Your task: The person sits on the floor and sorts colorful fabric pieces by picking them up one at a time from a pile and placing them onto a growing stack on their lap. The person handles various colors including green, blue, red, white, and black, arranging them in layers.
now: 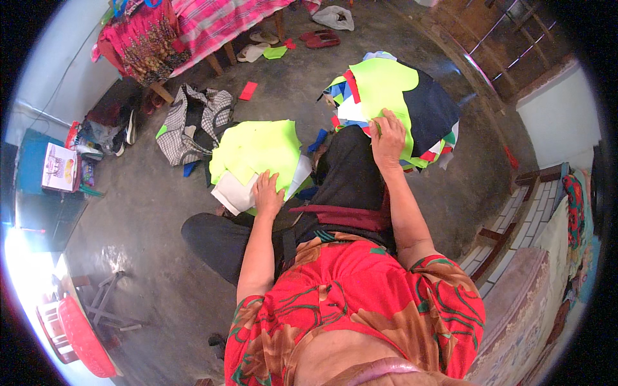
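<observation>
On the floor in front of me lie two heaps of cut fabric pieces. Neon yellow-green fabric (pixel 257 151) tops the left heap, with a whitish piece (pixel 235 192) under its near edge. My left hand (pixel 268 194) rests on that near edge, fingers stretched out. The taller right heap carries another neon yellow-green piece (pixel 385 83) beside a dark navy piece (pixel 432 112); red, white, blue and green edges stick out below. My right hand (pixel 388 138) lies on the yellow-green piece's near side, fingers extended and apart. What lies beneath both palms is hidden.
A checked grey cloth bag (pixel 187 128) slumps left of the left heap. A red scrap (pixel 248 91) lies on the floor beyond it. Shoes (pixel 320 38) and a pink-covered bed (pixel 219 26) are farther off. At lower left stands a red plastic basin (pixel 84 338).
</observation>
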{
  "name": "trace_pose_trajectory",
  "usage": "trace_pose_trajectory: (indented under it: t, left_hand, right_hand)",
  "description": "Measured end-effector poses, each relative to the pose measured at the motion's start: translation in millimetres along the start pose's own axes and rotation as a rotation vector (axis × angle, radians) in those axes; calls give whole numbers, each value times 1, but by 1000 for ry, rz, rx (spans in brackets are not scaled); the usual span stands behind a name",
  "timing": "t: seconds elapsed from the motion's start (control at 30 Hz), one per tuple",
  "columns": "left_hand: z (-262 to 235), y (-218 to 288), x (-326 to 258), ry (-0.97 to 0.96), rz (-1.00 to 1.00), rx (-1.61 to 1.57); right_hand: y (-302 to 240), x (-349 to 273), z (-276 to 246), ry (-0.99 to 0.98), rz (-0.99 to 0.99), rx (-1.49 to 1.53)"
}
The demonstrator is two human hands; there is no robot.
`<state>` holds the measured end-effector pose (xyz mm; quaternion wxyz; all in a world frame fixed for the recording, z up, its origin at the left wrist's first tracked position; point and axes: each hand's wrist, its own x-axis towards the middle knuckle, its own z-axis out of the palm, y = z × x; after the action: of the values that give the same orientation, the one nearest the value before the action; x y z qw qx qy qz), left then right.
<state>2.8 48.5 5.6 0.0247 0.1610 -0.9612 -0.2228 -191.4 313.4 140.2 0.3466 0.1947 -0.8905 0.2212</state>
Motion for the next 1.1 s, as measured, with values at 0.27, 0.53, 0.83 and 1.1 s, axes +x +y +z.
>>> trace_pose_trajectory:
  t: [0.27, 0.53, 0.83, 1.1]
  left_hand:
    - [1, -2, -1, 21, 21, 14]
    - [4, -3, 0, 38, 39, 14]
    - [4, 0, -1, 18, 13, 12]
    - [5, -7, 0, 131, 84, -33]
  right_hand:
    - [3, 11, -5, 50, 281, 313]
    - [18, 18, -16, -34, 613, 623]
    - [2, 19, -59, 203, 503, 770]
    - [-61, -37, -39, -460, 583, 1219]
